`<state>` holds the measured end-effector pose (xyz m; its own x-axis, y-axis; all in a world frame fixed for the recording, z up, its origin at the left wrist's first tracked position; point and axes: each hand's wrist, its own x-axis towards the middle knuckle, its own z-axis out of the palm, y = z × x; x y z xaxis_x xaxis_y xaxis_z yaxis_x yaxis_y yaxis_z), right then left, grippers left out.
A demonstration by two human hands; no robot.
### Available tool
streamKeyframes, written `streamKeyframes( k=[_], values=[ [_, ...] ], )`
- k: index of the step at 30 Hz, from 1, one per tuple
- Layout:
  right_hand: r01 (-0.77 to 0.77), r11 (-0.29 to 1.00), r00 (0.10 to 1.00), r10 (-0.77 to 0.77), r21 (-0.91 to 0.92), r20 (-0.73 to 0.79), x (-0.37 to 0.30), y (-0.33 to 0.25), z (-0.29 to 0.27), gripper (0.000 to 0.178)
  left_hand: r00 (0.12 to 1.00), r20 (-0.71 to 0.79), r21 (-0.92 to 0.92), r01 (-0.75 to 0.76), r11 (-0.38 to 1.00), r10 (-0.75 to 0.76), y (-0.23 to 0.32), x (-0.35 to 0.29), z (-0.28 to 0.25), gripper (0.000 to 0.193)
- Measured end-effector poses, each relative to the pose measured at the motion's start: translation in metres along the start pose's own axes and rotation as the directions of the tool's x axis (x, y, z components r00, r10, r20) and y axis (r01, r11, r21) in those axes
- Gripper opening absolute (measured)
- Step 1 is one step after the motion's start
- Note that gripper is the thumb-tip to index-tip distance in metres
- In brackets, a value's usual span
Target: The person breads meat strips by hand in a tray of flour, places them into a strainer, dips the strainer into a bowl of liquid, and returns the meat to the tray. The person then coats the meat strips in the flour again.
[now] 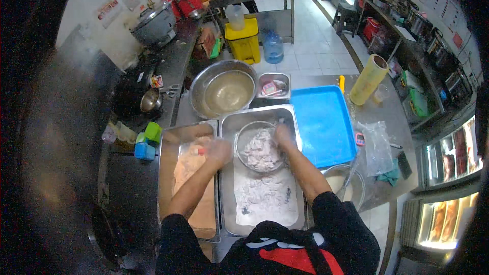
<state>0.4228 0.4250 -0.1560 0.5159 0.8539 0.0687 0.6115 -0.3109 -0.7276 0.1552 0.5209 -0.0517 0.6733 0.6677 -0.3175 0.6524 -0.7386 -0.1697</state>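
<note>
A round metal sieve (238, 148) holds pale, flour-coated pieces (262, 150) at the far end of a deep steel tray of white flour (267, 201). My right hand (284, 136) is closed on the sieve's right rim. Blurred by motion, my left hand (219, 153) hovers where this tray meets a second steel tray of orange-tan powder (204, 209). A small red thing (200, 151) shows just left of that hand, over the powder. Whether the left fingers grip anything is not visible.
Behind the trays stand a large metal bowl of cloudy liquid (229, 89) and a small steel pan (274, 85). To the right lie a blue tray (321, 122), a clear bowl of pale batter (338, 186), a plastic bag (376, 147) and an upright film roll (369, 80).
</note>
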Motion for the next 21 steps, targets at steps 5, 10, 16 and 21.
streamKeyframes(
  k=[5,10,16,21],
  values=[
    [-0.066,0.995,0.993,0.073,-0.073,0.095,0.014,0.020,0.017,0.023,0.995,-0.009,-0.240,-0.098,0.966,0.098,0.009,-0.064,0.022,0.028],
    [0.494,0.832,0.870,-0.472,-0.254,0.145,0.010,0.022,-0.001,0.019,0.893,0.380,-0.736,0.135,0.663,0.240,0.023,-0.183,-0.048,0.039],
    [0.740,0.670,0.533,-0.640,0.061,0.554,-0.024,-0.041,-0.006,0.016,0.918,0.334,-0.938,0.301,0.172,0.213,0.055,-0.299,0.057,0.044],
    [0.554,0.828,0.675,-0.390,-0.081,0.626,-0.049,-0.037,0.002,0.023,0.851,0.491,-0.871,0.478,0.112,0.183,0.078,-0.317,0.026,0.044]
  ],
)
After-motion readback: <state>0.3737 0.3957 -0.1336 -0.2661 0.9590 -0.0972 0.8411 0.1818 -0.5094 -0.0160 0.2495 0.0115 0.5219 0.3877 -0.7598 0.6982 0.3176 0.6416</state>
